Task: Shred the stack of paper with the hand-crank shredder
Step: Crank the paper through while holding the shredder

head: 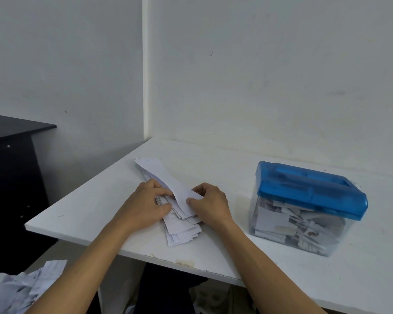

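A loose stack of narrow white paper strips (pixel 182 230) lies on the white table (pixel 236 168), running from the far left toward the front edge. My left hand (pixel 145 205) rests on the stack's left side, with its fingers curled onto the sheets. My right hand (pixel 210 203) pinches the near end of the top strip (pixel 166 177), which bows up off the pile. To the right stands the hand-crank shredder (pixel 308 207): a blue lid on a clear bin filled with paper pieces. No crank handle is visible.
A dark cabinet (pixel 12 168) stands to the left, beyond the table's edge. A heap of shredded paper (pixel 21 291) lies low at the bottom left. White walls close off the back, and the table's front edge runs diagonally near my arms.
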A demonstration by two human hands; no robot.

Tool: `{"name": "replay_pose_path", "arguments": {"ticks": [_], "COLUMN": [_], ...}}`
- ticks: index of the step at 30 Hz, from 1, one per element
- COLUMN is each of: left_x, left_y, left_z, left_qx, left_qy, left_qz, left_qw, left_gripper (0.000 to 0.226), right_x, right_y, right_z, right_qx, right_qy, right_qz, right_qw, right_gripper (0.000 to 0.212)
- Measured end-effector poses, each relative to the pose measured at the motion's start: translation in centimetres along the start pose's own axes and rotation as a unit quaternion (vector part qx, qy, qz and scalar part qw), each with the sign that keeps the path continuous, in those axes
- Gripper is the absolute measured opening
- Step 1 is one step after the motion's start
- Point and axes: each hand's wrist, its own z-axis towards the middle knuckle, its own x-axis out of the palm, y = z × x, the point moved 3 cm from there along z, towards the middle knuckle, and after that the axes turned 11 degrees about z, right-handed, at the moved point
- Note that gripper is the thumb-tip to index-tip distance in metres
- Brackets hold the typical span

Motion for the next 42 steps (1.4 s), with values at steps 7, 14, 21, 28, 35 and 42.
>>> {"name": "replay_pose_path", "arguments": {"ticks": [7, 14, 21, 28, 35, 42], "left_x": [-0.2, -1.2, -2.2, -2.8, -2.6, -4.9], "left_y": [-0.1, -0.5, -3.7, -5.0, -4.9, -7.2], "left_z": [-0.1, -0.6, -0.7, -0.2, -0.8, -0.2], "left_qx": [-0.008, -0.014, -0.157, -0.194, -0.171, -0.135], "left_qy": [0.001, -0.070, -0.027, -0.044, -0.050, -0.081], "left_qz": [-0.018, -0.087, -0.131, -0.239, -0.256, -0.319], "left_qw": [1.000, 0.994, 0.979, 0.950, 0.950, 0.935], "left_gripper": [0.025, 0.020, 0.051, 0.051, 0.009, 0.011], "right_x": [0.1, -0.7, -1.2, -0.9, 0.1, -1.2], "right_y": [0.3, 1.0, 4.2, 3.6, 2.6, 5.4], "right_z": [-0.2, -0.4, 0.0, 0.4, 0.4, -0.3], "right_qx": [0.005, 0.007, 0.001, 0.067, 0.090, 0.053], "right_qy": [0.001, -0.024, -0.008, 0.037, 0.066, 0.114], "right_qz": [0.017, 0.174, 0.337, 0.302, 0.344, 0.350], "right_qw": [1.000, 0.984, 0.941, 0.950, 0.932, 0.928], "right_gripper": [0.021, 0.025, 0.026, 0.030, 0.037, 0.022]}}
